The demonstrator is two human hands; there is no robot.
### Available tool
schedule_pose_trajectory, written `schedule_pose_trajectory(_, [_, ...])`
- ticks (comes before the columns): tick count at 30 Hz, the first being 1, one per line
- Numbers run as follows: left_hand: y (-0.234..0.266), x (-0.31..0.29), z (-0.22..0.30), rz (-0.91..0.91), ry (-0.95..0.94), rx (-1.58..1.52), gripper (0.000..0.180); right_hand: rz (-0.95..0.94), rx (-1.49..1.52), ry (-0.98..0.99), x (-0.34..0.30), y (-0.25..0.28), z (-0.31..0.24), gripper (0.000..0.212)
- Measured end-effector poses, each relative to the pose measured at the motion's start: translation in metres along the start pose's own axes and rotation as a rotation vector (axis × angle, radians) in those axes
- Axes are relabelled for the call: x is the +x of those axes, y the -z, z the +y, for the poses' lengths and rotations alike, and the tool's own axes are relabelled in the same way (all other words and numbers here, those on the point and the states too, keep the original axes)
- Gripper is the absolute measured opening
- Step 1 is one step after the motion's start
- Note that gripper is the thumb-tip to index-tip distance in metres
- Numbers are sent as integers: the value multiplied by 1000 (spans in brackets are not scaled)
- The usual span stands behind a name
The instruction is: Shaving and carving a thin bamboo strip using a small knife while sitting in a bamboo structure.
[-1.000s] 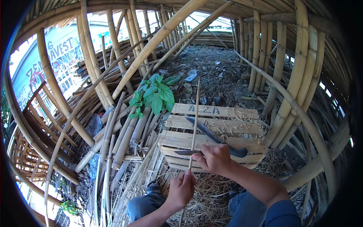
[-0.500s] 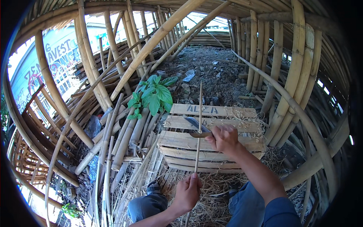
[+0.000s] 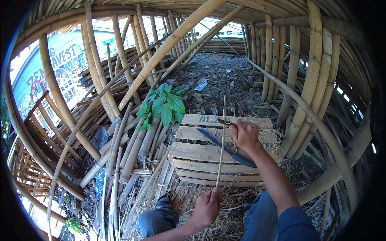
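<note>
Stick point(image 3: 220, 160): thin, pale, long axis running away from the person over the slatted crate point(image 3: 193, 152), far tip leaning slightly to the right. It passes through the left hand point(image 3: 208, 207), which is the nearer one: fingers closed around the lower length, thumb uppermost. The right hand point(image 3: 244, 132) is farther out, just right of the stick near its far end, clenched on a small knife point(image 3: 226, 123); the handle is mostly hidden in the fist. Blade points left, across the stick; whether its edge touches, I cannot tell. A larger knife point(image 3: 230, 150) with dark handle lies on the crate, untouched, beneath the stick. Shavings point(image 3: 231, 196) litter the ground.
</note>
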State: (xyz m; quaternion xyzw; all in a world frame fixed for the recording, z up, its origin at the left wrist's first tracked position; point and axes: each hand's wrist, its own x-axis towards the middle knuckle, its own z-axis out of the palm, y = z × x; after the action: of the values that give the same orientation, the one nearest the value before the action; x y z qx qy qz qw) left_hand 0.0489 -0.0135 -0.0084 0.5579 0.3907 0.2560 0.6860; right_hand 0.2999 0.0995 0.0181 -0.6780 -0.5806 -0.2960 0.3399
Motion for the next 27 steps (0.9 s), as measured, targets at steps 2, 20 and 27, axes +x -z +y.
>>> schedule_pose_trajectory(2, [-14, -10, -3, -44, -81, 245, 41, -95, -107, -397, 20, 5, 30, 51])
schedule_pose_trajectory(20, [29, 15, 20, -167, 221, -521, 41, -278, 524, 203, -58, 62, -74, 39])
schedule_pose_trajectory(27, [16, 4, 17, -40, 109, -415, 41, -155, 428, 458, -59, 53, -65, 35])
